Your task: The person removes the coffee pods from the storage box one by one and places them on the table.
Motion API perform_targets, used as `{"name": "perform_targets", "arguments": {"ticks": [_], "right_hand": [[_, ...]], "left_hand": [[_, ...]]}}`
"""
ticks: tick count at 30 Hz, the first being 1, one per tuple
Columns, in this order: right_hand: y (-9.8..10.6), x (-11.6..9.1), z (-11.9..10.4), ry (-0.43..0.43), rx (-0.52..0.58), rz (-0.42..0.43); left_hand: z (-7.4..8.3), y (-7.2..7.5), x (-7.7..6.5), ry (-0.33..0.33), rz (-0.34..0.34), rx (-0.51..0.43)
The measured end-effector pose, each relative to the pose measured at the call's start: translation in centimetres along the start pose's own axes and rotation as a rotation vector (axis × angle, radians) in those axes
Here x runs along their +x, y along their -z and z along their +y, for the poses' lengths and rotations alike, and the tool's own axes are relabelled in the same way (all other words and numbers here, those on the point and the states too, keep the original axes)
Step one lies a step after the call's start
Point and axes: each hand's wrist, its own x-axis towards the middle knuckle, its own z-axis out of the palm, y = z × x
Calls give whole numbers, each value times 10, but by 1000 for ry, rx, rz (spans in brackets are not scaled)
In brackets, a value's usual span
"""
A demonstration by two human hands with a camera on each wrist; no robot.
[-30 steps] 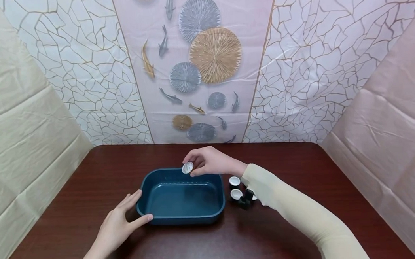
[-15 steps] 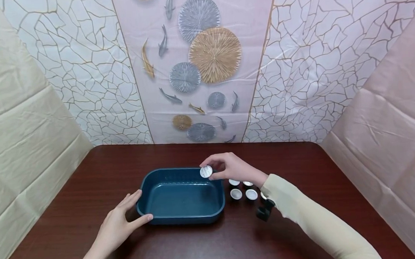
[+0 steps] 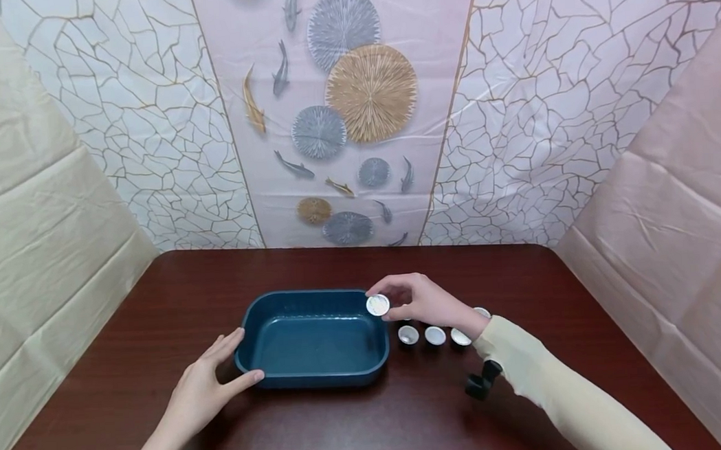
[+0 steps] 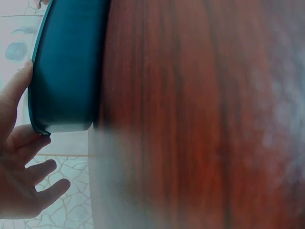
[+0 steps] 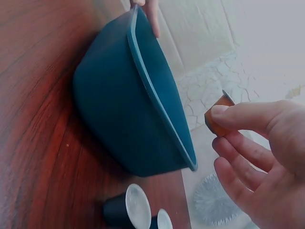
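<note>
My right hand pinches a coffee capsule over the right rear rim of a dark teal rectangular basin. The right wrist view shows the capsule's orange-brown side between thumb and fingertips, just off the rim. Inside the basin, the visible floor is bare. At the basin's left end rests my left hand, fingers spread and thumb touching the near rim. In the left wrist view its fingertips touch the basin's outer wall; the other fingers hang free.
Several dark capsules with pale lids stand on the reddish-brown table, right of the basin; my right hand and forearm partly hide some. A black wrist camera hangs under the right sleeve. Patterned cloth rises behind the table.
My right hand has moved right and slightly toward me, carrying the capsule from the basin's rear middle to its right rim. More standing capsules show now. The left hand and basin stay put.
</note>
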Motion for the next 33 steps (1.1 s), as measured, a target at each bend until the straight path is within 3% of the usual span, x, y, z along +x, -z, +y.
{"name": "perform_targets", "arguments": {"ticks": [9,14,21,33], "right_hand": [[16,-34,16,-41,-30,112],[23,-58,26,-109,-38,179],[30,-83,36,-120,-45,265],[38,-120,44,-212,-144,433]], "left_hand": [[2,1,0,4,-8,5],[0,0,0,2,-9,5],[-2,-1,1,7,-6,16],[-1,0,1,19,-22,10]]}}
